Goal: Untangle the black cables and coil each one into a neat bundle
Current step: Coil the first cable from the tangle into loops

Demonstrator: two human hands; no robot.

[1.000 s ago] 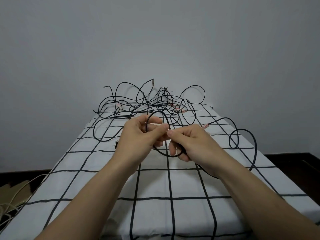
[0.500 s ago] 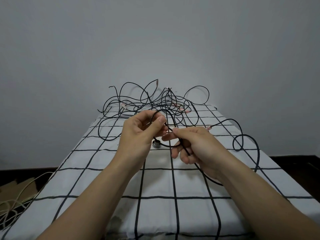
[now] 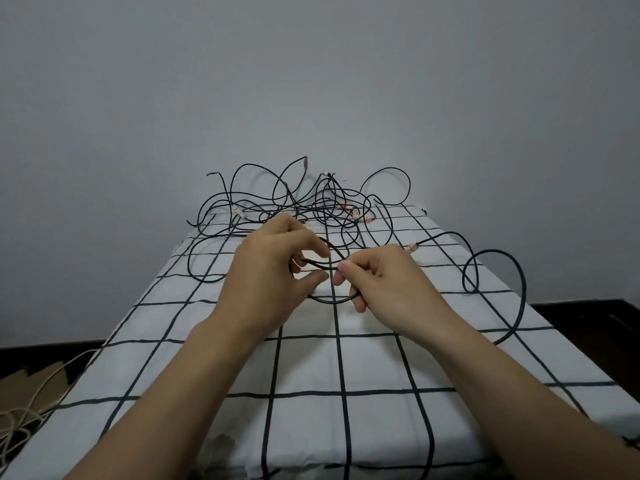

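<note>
A tangle of thin black cables (image 3: 304, 209) lies heaped at the far end of the bed, with loops standing up against the wall. Both hands hold one black cable (image 3: 330, 299) above the middle of the bed, bent into a small loop between them. My left hand (image 3: 273, 275) pinches the loop's left side with thumb and fingers. My right hand (image 3: 384, 282) pinches the strand at its fingertips, and the loop's lower arc passes under its fingers. The rest of this cable (image 3: 498, 271) trails right in large loops along the bed's right edge.
The bed has a white sheet with a black grid (image 3: 346, 368) and stands against a plain grey wall. On the dark floor at the left lie brown cardboard (image 3: 38, 382) and pale cords (image 3: 20, 417). Dark floor also shows at the right.
The view shifted slightly. My hands have reshaped the loop between them: it is flatter and wider now, with the right fingertips pinching the strand close to the left hand.
</note>
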